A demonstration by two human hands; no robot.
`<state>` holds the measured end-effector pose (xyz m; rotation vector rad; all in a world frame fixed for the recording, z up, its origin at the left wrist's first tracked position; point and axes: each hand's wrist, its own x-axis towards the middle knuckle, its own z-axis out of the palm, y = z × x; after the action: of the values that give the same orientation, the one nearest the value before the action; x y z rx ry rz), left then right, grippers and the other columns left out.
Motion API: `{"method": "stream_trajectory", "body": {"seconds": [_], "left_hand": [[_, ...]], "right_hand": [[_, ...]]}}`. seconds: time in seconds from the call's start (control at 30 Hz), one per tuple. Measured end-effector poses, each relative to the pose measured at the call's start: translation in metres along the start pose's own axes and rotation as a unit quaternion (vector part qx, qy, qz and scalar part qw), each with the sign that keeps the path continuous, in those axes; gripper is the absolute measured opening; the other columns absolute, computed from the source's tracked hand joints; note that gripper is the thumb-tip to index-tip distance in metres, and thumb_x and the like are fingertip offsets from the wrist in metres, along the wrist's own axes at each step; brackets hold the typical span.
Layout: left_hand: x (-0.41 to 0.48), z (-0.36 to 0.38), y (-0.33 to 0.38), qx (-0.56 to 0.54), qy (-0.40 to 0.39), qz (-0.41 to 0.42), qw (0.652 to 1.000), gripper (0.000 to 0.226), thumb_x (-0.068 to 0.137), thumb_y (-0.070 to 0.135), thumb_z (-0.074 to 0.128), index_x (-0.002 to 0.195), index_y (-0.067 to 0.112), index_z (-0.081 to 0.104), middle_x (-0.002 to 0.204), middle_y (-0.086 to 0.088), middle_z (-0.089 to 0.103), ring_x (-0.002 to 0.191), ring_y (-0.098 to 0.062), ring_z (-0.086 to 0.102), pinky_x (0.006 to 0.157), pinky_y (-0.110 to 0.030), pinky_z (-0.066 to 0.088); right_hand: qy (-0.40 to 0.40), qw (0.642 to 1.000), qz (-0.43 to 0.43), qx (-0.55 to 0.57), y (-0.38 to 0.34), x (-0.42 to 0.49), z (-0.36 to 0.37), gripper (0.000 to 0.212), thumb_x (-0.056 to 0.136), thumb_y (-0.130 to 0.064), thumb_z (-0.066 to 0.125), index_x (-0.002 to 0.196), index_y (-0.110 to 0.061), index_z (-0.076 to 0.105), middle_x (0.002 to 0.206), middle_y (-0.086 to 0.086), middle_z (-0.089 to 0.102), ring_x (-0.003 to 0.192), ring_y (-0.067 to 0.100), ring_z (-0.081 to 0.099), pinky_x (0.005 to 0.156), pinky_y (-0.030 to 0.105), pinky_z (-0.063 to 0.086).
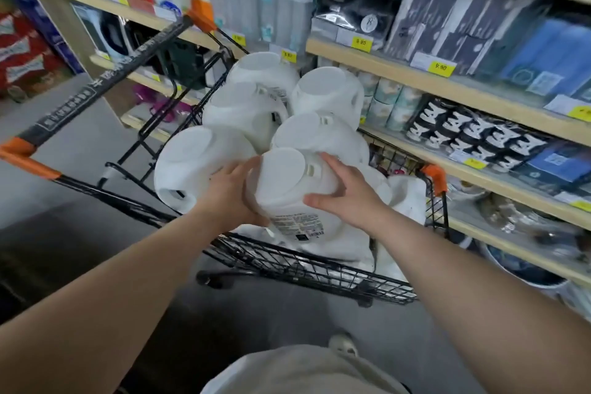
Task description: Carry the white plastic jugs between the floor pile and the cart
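Yellow price tags [361, 42] on the shelf edges right of centre read 9.90, seen upside down. The print on the jug label [295, 223] and the cart handle [105, 83] is too blurred to read.

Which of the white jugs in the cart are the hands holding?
The nearest jug, label facing the camera: left hand and right hand grip its sides. The other jugs lie untouched.

shop | shelves [415, 72] w/ price tags [442, 67] | cart [307, 262]
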<state>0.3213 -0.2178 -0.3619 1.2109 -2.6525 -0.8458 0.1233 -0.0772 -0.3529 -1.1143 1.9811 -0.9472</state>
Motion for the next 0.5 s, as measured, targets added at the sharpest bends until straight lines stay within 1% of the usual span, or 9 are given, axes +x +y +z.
{"method": "stream_trajectory", "body": {"seconds": [0.07, 0.1, 0.13, 0.17, 0.23, 0.27, 0.3, 0.4, 0.5], "left_hand": [[0.002, -0.006, 0.005, -0.025, -0.016, 0.006, 1.0, 0.125, 0.042, 0.044, 0.096, 0.148, 0.023, 0.032, 0.144, -0.004, 0.04, 0.131, -0.026, 0.04, 0.109, -0.039, 0.036], [0.002, -0.01, 0.009, -0.026, -0.02, 0.015, 0.999, 0.124, 0.042, 0.047, 0.095, 0.147, 0.024, 0.035, 0.142, -0.004, 0.041, 0.129, -0.026, 0.041, 0.108, -0.039, 0.037], [0.001, -0.013, 0.013, -0.023, -0.021, 0.028, 0.999, 0.121, 0.042, 0.051, 0.093, 0.146, 0.025, 0.037, 0.14, -0.004, 0.042, 0.128, -0.025, 0.041, 0.107, -0.04, 0.038], [0.0, -0.015, 0.018, -0.023, -0.018, 0.042, 0.999, 0.118, 0.043, 0.055, 0.091, 0.145, 0.028, 0.038, 0.14, -0.002, 0.043, 0.128, -0.024, 0.04, 0.106, -0.04, 0.037], [-0.002, -0.018, 0.031, -0.043, -0.004, 0.063, 0.997, 0.11, 0.045, 0.065, 0.085, 0.141, 0.032, 0.044, 0.141, 0.001, 0.044, 0.13, -0.021, 0.036, 0.108, -0.039, 0.034], [-0.001, -0.018, 0.041, -0.063, 0.005, 0.077, 0.995, 0.105, 0.047, 0.067, 0.084, 0.139, 0.033, 0.047, 0.141, 0.003, 0.045, 0.131, -0.02, 0.035, 0.109, -0.039, 0.033], [0.0, -0.016, 0.053, -0.081, 0.011, 0.095, 0.992, 0.097, 0.051, 0.065, 0.084, 0.136, 0.033, 0.05, 0.14, 0.003, 0.046, 0.131, -0.021, 0.036, 0.11, -0.039, 0.033], [0.008, -0.003, 0.102, -0.106, 0.003, 0.155, 0.982, 0.069, 0.068, 0.046, 0.084, 0.129, 0.03, 0.057, 0.131, 0.006, 0.051, 0.126, -0.021, 0.044, 0.109, -0.041, 0.035], [0.015, 0.024, 0.162, -0.121, -0.024, 0.206, 0.971, 0.052, 0.075, 0.042, 0.079, 0.122, 0.031, 0.061, 0.121, 0.009, 0.055, 0.114, -0.013, 0.051, 0.102, -0.033, 0.04]], "right_hand": [[0.003, 1.0, 0.0, 0.008, -0.005, -0.003, -0.002, 0.091, 0.069, -0.042, 0.084, 0.146, -0.035, 0.037, 0.138, -0.011, 0.04, 0.125, 0.007, 0.037, 0.103, 0.019, 0.031], [0.014, 1.0, 0.002, 0.016, -0.008, -0.005, -0.003, 0.085, 0.07, -0.04, 0.084, 0.144, -0.033, 0.042, 0.129, -0.019, 0.045, 0.121, 0.004, 0.04, 0.095, 0.012, 0.034], [0.032, 0.999, 0.007, 0.025, -0.01, -0.007, -0.004, 0.078, 0.072, -0.038, 0.083, 0.14, -0.032, 0.047, 0.12, -0.023, 0.049, 0.115, 0.003, 0.044, 0.085, 0.007, 0.035], [0.054, 0.998, 0.016, 0.036, -0.012, -0.009, -0.006, 0.071, 0.073, -0.037, 0.083, 0.136, -0.03, 0.051, 0.115, -0.023, 0.051, 0.112, 0.004, 0.048, 0.08, 0.007, 0.036], [0.098, 0.993, 0.032, 0.05, -0.01, -0.015, -0.013, 0.061, 0.077, -0.036, 0.08, 0.132, -0.027, 0.056, 0.114, -0.014, 0.053, 0.11, 0.008, 0.052, 0.083, 0.016, 0.04], [0.117, 0.991, 0.037, 0.051, -0.009, -0.019, -0.019, 0.057, 0.079, -0.036, 0.078, 0.131, -0.025, 0.057, 0.115, -0.011, 0.055, 0.109, 0.009, 0.053, 0.086, 0.02, 0.04], [0.133, 0.989, 0.04, 0.049, -0.006, -0.025, -0.026, 0.053, 0.081, -0.036, 0.076, 0.129, -0.024, 0.058, 0.116, -0.009, 0.056, 0.107, 0.01, 0.054, 0.086, 0.023, 0.041], [0.176, 0.982, 0.048, 0.057, 0.006, -0.05, -0.056, 0.042, 0.085, -0.028, 0.072, 0.126, -0.021, 0.061, 0.115, -0.003, 0.061, 0.102, 0.01, 0.056, 0.085, 0.022, 0.043], [0.229, 0.97, 0.055, 0.069, 0.028, -0.086, -0.096, 0.035, 0.087, -0.02, 0.071, 0.121, -0.015, 0.065, 0.111, 0.001, 0.064, 0.101, 0.014, 0.06, 0.085, 0.017, 0.043]]}}
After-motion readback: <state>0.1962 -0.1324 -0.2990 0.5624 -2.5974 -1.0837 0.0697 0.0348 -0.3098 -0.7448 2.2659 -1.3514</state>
